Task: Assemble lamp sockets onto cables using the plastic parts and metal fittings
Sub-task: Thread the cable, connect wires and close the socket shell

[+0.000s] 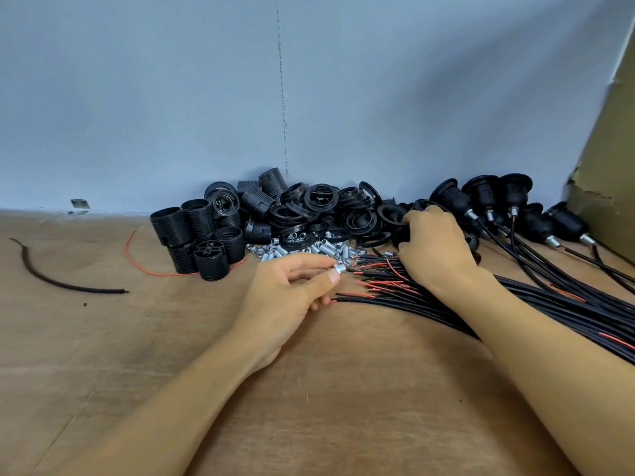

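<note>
Metal fitting [339,268]: a small, bright, tube-shaped piece pinched between the thumb and forefinger of the left hand [288,290], just in front of the stripped ends of the cables [515,304]. The remaining fingers of that hand are loosely curled beneath it. The right hand [436,245] reaches across the cable bundle into the heap of plastic rings [319,197]. Its fingers are curled round a black plastic part [402,237], most of which the hand hides.

Handling, as judged from this view: the fitting is light, rigid and smooth. It is likely to slip or roll if released, so a fingertip pinch across its sides suits it, leaving the bore free for the cable. The cables look flexible, with thin red and black cores showing at the tips. They are best held close behind the stripped end, where the sheath gives stiffness for threading. The plastic parts appear light and hard, and their ribbed outsides offer a sure grip.

More loose fittings [330,247] lie between the rings and the cable ends. Threaded socket shells [185,228] stand to the left. Assembled sockets [481,197] on their cables rest at the right by a cardboard box [611,166]. A cable offcut [51,280] and a red wire [154,273] lie apart on the wooden table [103,338].
</note>
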{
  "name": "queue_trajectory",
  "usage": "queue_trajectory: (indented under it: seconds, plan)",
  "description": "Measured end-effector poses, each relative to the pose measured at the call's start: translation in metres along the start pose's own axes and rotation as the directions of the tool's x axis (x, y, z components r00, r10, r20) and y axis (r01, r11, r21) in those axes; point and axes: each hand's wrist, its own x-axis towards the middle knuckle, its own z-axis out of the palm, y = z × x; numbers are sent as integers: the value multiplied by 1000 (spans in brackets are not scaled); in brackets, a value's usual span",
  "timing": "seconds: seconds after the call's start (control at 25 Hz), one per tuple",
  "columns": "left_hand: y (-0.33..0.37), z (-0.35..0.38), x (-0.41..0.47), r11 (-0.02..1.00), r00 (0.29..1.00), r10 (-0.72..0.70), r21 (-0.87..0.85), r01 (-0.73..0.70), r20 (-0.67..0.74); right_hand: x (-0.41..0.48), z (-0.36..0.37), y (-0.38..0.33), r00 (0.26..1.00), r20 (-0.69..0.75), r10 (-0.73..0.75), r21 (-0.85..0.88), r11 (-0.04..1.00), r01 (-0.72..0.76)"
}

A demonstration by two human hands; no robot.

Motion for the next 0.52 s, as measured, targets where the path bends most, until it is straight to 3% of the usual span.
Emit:
queue_trajectory:
  seconds: [0.16,0.24,0.36,0.52]
  plan:
    - [2,1,0,996,999,-34,-89,31,-34,-8,-6,-6,977,-183,-105,18,994,110]
    - [3,0,0,989,998,-48,-144,41,-48,-18,-11,-16,958,-250,-140,259,944,206]
    - [7,0,-1,970,997,-56,-241,42,-52,-51,-6,-35,979,-61,-197,696,694,183]
    - [8,-2,-3,960,996,-59,-276,38,-67,-70,6,-38,961,124,-247,898,441,-3]
